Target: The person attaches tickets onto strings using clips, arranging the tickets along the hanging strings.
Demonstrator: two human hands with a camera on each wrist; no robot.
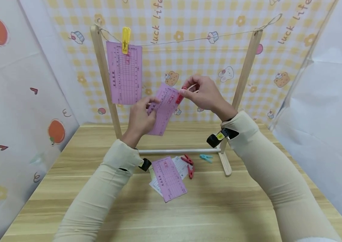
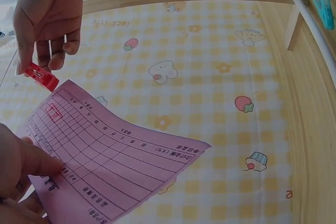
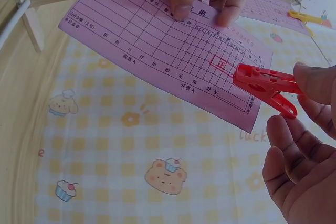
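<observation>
The worktop (image 1: 219,201) carried a wooden drying rack (image 1: 102,84) with a string (image 1: 195,39) stretched between its two uprights. One pink slip (image 1: 125,75) already hung from that string under a yellow peg (image 1: 125,39).

Below the string and in front of the backdrop, the left hand (image 1: 139,117) pinched a second pink form (image 1: 164,109), thumb on the near face and fingers behind, holding it up at a tilt. The right hand (image 1: 202,92) pinched a red clothespin (image 3: 265,85) by its tail end, and the peg's mouth sat at the form's upper corner, touching or just beside the edge; whether it had bitten onto the paper could not be told.

Doing this step well probably meant levelling the form's top edge along the string first, then squeezing the peg wide so that it took both paper and string in one bite, close to the middle of the edge so the sheet would not swing.

More slips (image 1: 168,178), two red pegs (image 1: 189,166) and a blue peg (image 1: 206,157) lay on the worktop by the rack's lower bar.
</observation>
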